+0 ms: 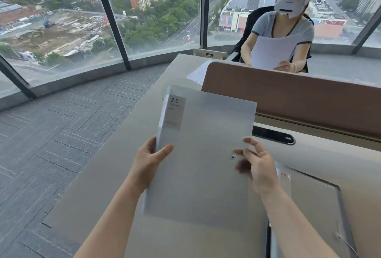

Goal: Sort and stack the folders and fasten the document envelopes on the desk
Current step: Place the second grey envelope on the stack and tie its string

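Here the person holds a frosted grey folder (203,154) up off the desk (107,185), tilted toward the head camera so its cover and the "20" label (174,111) at its top left corner can be read. The left hand (147,163) has a closed grip on the spine edge, thumb across the cover and fingers hidden behind, and it seems to carry most of the weight. The right hand (258,171) is blurred at the folder's right edge; its grip is loose, with fingers spread and thumb near the small round snap (233,157) on the cover. Whether it pinches the cover or only steadies it cannot be told. Held this way, the folder is probably being checked before sorting, or its snap is about to be handled.

Toward the desk's right edge lies a second folder (309,206), flat, with its own "20" mark showing just past the right wrist; it looks like the likely base for a stack. A black cable slot (273,135) sits along the far edge, under a brown partition (288,97). Beyond the partition another person (282,37) handles white sheets (272,53). Nothing lies between the held folder and the flat one except the right forearm itself.
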A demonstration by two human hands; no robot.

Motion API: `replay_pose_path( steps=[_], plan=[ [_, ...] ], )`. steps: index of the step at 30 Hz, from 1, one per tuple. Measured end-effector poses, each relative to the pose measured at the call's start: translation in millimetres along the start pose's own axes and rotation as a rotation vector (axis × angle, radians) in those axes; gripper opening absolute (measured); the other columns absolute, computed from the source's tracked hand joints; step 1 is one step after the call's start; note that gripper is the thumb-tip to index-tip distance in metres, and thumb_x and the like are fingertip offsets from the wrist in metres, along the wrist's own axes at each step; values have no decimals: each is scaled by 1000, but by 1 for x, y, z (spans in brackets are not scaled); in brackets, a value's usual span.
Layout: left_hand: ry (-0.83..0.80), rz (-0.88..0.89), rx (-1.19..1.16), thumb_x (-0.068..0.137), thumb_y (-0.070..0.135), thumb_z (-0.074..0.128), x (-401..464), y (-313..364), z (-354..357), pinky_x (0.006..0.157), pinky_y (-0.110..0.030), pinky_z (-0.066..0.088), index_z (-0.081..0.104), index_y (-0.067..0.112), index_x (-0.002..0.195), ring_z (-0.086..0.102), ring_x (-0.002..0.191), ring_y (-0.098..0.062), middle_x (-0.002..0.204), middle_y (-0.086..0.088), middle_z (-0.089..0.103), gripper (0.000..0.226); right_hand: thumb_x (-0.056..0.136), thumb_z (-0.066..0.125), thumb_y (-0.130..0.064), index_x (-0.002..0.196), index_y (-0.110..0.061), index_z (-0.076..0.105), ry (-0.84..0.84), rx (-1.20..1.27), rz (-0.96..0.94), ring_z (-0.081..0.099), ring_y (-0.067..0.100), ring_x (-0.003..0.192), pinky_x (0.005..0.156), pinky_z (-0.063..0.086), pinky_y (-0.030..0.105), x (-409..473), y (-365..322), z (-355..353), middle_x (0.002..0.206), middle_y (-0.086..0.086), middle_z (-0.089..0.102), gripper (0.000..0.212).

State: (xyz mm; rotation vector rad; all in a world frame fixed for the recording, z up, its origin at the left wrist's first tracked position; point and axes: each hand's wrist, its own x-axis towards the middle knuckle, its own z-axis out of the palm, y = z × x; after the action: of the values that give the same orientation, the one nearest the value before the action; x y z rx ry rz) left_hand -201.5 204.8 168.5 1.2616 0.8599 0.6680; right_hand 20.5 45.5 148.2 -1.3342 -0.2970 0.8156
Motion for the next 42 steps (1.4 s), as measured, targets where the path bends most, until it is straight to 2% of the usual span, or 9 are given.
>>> replay_pose_path(
  steps=[6,10,16,21,24,26,29,36,42],
  plan=[
    [7,-85,-74,80,11,77,7,-23,5,79,-48,58,68,6,109,71,84,-33,104,-21,74,30,98,44,-2,109,-22,63,56,-105,-13,58,17,53,47,47,25,5,5,-7,87,4,68,30],
    [21,-170,-145,78,13,78,5,-47,9,74,-45,61,68,7,111,71,81,-33,104,-22,74,35,96,52,-9,113,-25,66,94,-302,-8,55,11,86,76,43,24,7,25,-18,103,-5,62,27],
    [-24,-308,-217,73,15,77,0,-81,8,69,-44,62,67,6,112,72,76,-33,101,-22,74,42,99,50,-24,152,-14,27,26,-196,259,32,9,140,111,20,27,-3,55,-26,151,-10,35,59],
    [23,-403,-184,73,17,80,-2,-113,-4,79,-49,59,67,6,112,72,84,-36,106,-23,74,42,95,55,-12,98,-15,57,-4,-195,372,56,9,89,97,35,27,-17,70,-22,96,-9,62,4],
    [81,-441,-144,85,11,73,-3,-131,-11,73,-45,60,65,4,111,72,79,-33,100,-21,75,28,93,56,-7,80,-13,53,-35,-275,385,53,6,71,82,39,29,-19,80,-23,79,-3,60,15],
    [106,-465,-112,87,9,70,-4,-141,-15,70,-43,60,66,3,109,72,76,-32,97,-20,76,23,87,61,-13,85,5,60,-76,-382,414,64,16,72,73,47,29,-16,92,-27,90,15,73,18],
    [143,-504,-63,87,9,70,-5,-155,-19,74,-45,60,66,4,108,72,78,-32,97,-20,76,22,90,58,-8,83,-3,68,-115,-544,479,64,15,65,57,45,22,-11,111,-37,87,14,74,13],
    [232,-536,71,86,11,73,-9,-176,-18,68,-40,60,67,1,101,70,74,-30,95,-19,75,18,87,60,-22,61,-21,38,-99,-878,476,34,16,57,55,19,32,-4,143,-41,57,-1,36,34],
    [309,-473,349,82,19,77,-10,-188,-23,84,-41,56,61,11,111,70,89,-25,104,-10,72,34,77,64,-9,53,-18,57,-143,-1080,511,49,14,50,55,36,24,1,153,-50,53,-4,58,26]
  ],
)
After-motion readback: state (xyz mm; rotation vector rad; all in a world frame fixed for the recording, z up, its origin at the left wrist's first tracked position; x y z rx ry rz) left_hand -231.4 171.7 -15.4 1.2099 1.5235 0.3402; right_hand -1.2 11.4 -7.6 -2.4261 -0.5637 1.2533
